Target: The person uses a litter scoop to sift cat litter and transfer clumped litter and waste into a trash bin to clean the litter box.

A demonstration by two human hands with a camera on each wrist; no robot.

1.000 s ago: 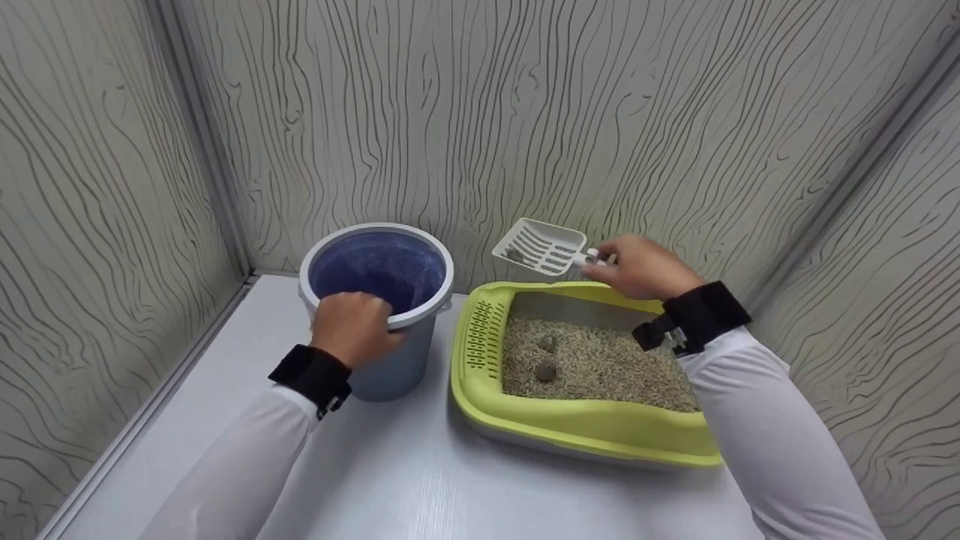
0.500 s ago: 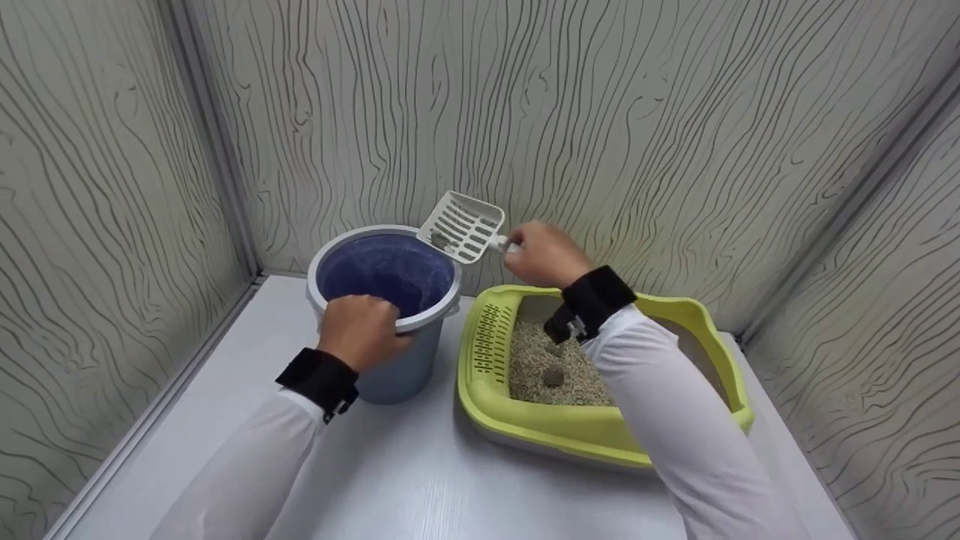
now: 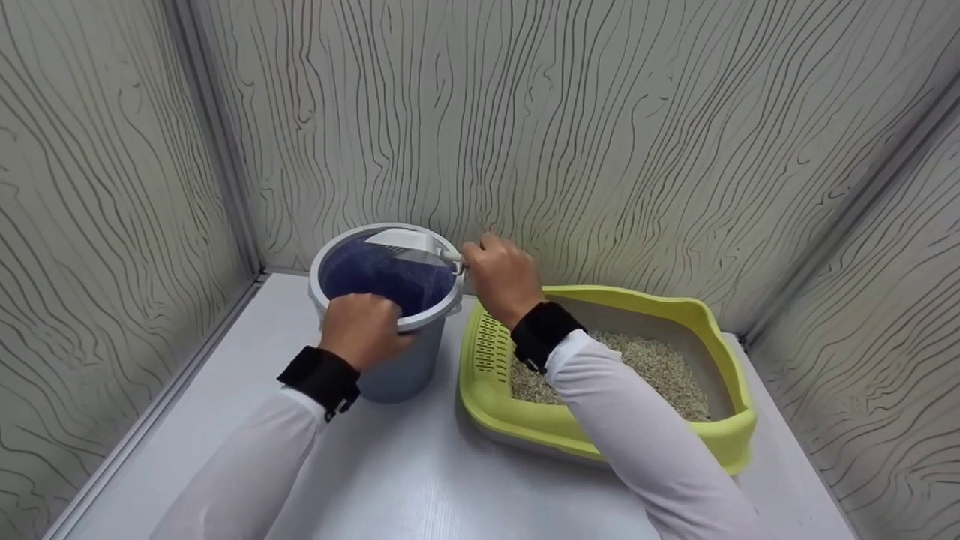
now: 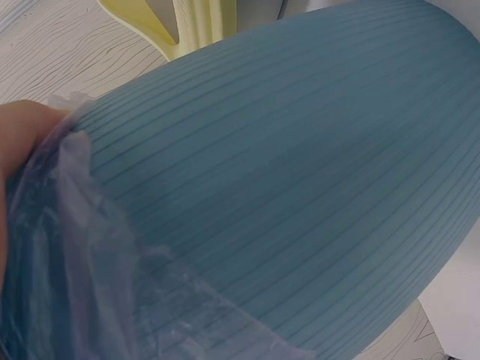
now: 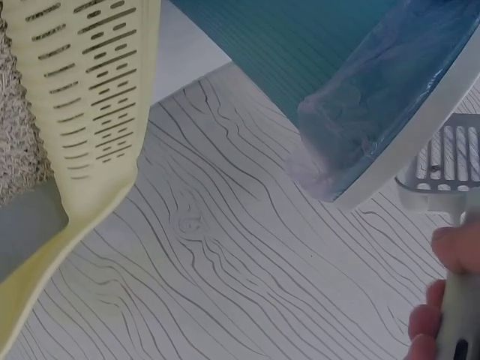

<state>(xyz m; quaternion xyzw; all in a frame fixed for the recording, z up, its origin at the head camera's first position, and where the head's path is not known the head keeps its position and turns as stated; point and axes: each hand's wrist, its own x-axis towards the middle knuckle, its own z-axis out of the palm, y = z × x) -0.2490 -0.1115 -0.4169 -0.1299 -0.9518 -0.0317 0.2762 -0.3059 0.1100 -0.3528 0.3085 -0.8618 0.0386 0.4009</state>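
My left hand [image 3: 360,330] grips the near rim of a blue-grey bucket [image 3: 397,384], fingers curled over the edge. A thin see-through plastic bag [image 5: 367,105] hangs over the bucket's outside. My right hand [image 3: 504,277] holds a white slotted litter scoop [image 3: 409,244] by its handle. The scoop is tipped on its side above the bucket's right half, its blade over the opening. In the right wrist view, a small dark bit shows at the scoop's slots. Whatever lies deep in the bucket is hidden.
Right of the bucket stands a yellow-rimmed litter box [image 3: 600,294], holding tan granular litter [image 3: 660,365]. My right forearm passes over it and hides part of the litter. Patterned walls [image 3: 480,112] enclose the white tabletop [image 3: 427,472] at the back and sides.
My right hand has moved left from above the litter box to the bucket, and the scoop has turned from flat to tipped over. The left hand keeps its grip on the rim.
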